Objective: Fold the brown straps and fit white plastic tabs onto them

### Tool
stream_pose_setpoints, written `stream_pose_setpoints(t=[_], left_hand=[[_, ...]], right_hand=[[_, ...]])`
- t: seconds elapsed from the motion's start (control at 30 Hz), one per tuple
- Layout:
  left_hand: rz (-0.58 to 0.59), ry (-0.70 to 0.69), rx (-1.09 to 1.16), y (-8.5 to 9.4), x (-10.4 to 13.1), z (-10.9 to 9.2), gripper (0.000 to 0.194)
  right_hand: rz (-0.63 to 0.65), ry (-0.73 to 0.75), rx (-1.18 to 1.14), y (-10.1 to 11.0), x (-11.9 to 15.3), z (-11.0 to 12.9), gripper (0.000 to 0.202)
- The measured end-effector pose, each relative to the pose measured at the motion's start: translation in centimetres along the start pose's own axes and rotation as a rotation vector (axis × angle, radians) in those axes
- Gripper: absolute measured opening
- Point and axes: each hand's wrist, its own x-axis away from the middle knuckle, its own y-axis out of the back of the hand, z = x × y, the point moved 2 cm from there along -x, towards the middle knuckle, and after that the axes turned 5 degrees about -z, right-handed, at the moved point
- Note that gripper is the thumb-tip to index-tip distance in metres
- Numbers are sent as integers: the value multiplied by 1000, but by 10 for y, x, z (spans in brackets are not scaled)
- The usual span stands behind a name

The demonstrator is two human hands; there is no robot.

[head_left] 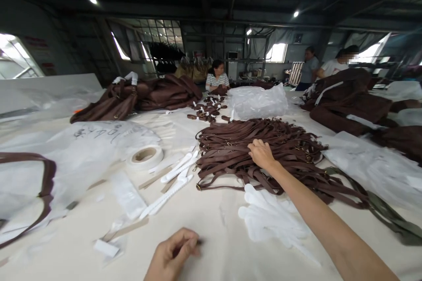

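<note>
My right hand [261, 153] reaches onto a big heap of brown straps [224, 140] with brass-coloured hooks and rings. Its fingers are curled down on the straps at the middle of the heap, their tips partly hidden. Close to the table's near side, my left hand [176, 252] is closed in a pinch. A small dark bit shows at its fingertips, too blurred to name. White gloves [267, 215] lie between the heap and my right forearm. A dark green strap [389, 215] trails off the heap at the right.
Left of the heap are a roll of white tape [145, 157], white toothed strips [169, 195] and a small clear packet [128, 195]. Brown bags [165, 92] lie behind, more brown bags [352, 101] at right. Plastic film [259, 101] sits beyond the heap. Several people are farther back.
</note>
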Motion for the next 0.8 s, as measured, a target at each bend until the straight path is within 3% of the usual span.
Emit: stream_pose_setpoints(t=[0.17,0.23,0.4,0.57,0.6,0.7,0.8], left_hand=[[-172,-278,-223,9,-95,-64,38],[-122,-386,-466,-2,-136,-84,35],[-28,-448,-568,-33,-203,-99,37],[38,-509,-578,-40,-229,-108,32],[46,-518,-572,-37,-230,-110,29],[52,-532,-534,-23,-228,-123,23],[18,-550,-429,0,-223,-151,28]], right_hand=[[22,164,26,0,18,-6,17],[27,207,19,0,25,-11,16],[23,263,-30,2,39,-22,17],[-12,223,-176,5,47,-22,2],[-8,197,-176,4,46,-22,10],[-56,6,-181,6,33,-33,25],[-175,-207,-194,25,12,-59,27]])
